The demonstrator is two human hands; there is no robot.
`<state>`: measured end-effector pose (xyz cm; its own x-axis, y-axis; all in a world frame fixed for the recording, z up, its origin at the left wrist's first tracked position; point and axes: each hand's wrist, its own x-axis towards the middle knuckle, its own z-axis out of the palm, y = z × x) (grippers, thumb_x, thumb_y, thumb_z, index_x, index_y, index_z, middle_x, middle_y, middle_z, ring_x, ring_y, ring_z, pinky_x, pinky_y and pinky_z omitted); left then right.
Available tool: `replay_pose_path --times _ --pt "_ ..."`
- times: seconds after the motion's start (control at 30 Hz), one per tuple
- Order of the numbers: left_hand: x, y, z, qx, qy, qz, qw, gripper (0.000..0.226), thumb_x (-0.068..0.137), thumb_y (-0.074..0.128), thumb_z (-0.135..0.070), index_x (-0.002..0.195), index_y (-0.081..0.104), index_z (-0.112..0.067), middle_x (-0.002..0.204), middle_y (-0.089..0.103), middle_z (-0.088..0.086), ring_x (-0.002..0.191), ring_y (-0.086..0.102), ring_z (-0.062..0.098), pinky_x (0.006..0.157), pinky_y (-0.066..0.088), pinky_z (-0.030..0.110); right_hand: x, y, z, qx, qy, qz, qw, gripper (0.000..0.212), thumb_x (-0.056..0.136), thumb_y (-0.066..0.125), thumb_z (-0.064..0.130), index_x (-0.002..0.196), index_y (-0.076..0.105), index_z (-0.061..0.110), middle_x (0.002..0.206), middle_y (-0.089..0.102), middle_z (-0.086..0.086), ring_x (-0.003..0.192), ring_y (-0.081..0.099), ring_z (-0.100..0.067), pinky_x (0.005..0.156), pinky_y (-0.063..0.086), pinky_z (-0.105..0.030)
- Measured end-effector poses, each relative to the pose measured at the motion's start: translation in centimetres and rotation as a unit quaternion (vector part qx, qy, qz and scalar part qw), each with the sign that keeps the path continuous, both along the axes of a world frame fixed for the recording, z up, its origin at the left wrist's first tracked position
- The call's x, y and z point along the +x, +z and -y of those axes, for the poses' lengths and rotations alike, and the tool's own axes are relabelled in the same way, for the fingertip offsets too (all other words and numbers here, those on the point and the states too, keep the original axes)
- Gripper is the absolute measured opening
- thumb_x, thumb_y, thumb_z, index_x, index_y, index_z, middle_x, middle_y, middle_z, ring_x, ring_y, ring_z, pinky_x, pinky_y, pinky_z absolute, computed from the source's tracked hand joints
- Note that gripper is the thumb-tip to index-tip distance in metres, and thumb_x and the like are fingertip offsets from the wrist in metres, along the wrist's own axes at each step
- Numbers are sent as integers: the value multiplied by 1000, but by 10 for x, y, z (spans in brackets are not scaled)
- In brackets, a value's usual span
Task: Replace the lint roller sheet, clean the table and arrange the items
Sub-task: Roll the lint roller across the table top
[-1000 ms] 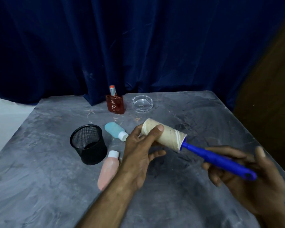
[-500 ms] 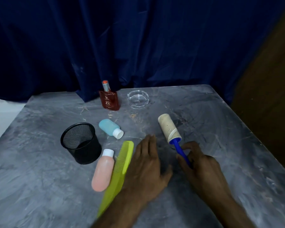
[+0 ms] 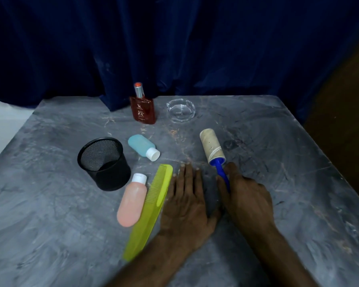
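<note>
The lint roller [image 3: 212, 148] lies with its beige roll on the grey marbled table [image 3: 278, 162], pointing away from me. Its blue handle runs back under my right hand [image 3: 247, 199], which is shut on it. My left hand [image 3: 187, 204] rests flat on the table just left of the handle, fingers apart and holding nothing. A yellow-green comb [image 3: 151, 210] lies touching the left hand's outer edge. Beside the comb lies a pink bottle [image 3: 133, 201]. A blue bottle [image 3: 143, 147] lies farther back.
A black mesh cup [image 3: 104, 162] stands at the left. A red perfume bottle [image 3: 143, 108] and a clear glass ashtray [image 3: 181, 110] stand at the back near the dark blue curtain [image 3: 174, 48]. The table's right edge borders a brown surface.
The roller came down from mid-air onto the table. My left hand let go of the roll and now lies flat. The comb, hidden before, shows beside it.
</note>
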<state>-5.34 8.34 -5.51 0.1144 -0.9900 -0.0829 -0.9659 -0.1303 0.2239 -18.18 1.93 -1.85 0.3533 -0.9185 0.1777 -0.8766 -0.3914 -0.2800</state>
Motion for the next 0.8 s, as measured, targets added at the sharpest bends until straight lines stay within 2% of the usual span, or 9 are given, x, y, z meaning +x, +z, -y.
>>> replay_pose_path --times 0.1,0.23,0.3,0.37,0.43,0.53,0.77,0.8 --pt "-1 -3 -1 -9 4 5 1000 105 89 4 -76 171 -9 -11 180 -14 16 167 -15 30 135 -7 47 -4 1 3 -8 -23 -11 1000 45 103 41 47 139 49 22 89 74 -5 79 72 -30 63 43 -35" --pt "-3 -3 -3 -12 8 11 1000 105 89 5 -78 172 -5 -14 180 -11 14 168 -12 29 136 -6 47 -21 5 11 -10 -50 -14 999 42 103 45 43 138 52 21 92 75 -14 85 71 -39 72 51 -43" --pt "-1 -1 -3 -12 10 24 1000 105 88 1 -78 171 -7 -14 180 -12 13 168 -12 29 136 -5 46 -33 6 16 -11 -56 -14 998 41 104 46 41 138 51 20 89 73 -13 79 69 -37 67 49 -40" --pt "-2 -1 -3 -12 11 31 999 105 88 -3 -78 172 -7 -14 180 -11 14 168 -10 29 136 -4 46 -49 5 22 -19 -70 -8 997 39 104 47 41 137 51 19 85 70 -9 68 59 -28 63 43 -34" --pt "-2 0 -3 -12 11 36 999 105 88 -4 -78 172 -5 -14 181 -9 13 168 -8 30 136 -3 45 -65 4 27 -27 -93 -9 995 38 104 48 40 135 53 18 82 64 -6 66 51 -22 62 41 -33" --pt "-2 1 -3 -11 9 43 999 107 87 -6 -79 172 -1 -14 181 -6 13 168 -5 30 136 0 45 -89 5 33 -24 -119 7 993 34 104 50 39 130 55 17 81 57 -1 66 51 -21 61 40 -33" --pt "0 0 -3 -25 -1 40 999 107 89 2 -78 171 13 -11 180 8 17 168 9 33 136 10 48 -132 12 41 -11 -164 19 986 26 103 50 42 120 55 22 89 64 -3 73 56 -21 61 40 -32" --pt "0 -1 -3 -27 -3 38 999 107 89 4 -78 171 15 -10 180 10 17 168 11 34 136 12 49 -134 13 42 -5 -170 18 985 27 103 50 42 120 55 22 90 64 -3 75 57 -22 62 44 -33"
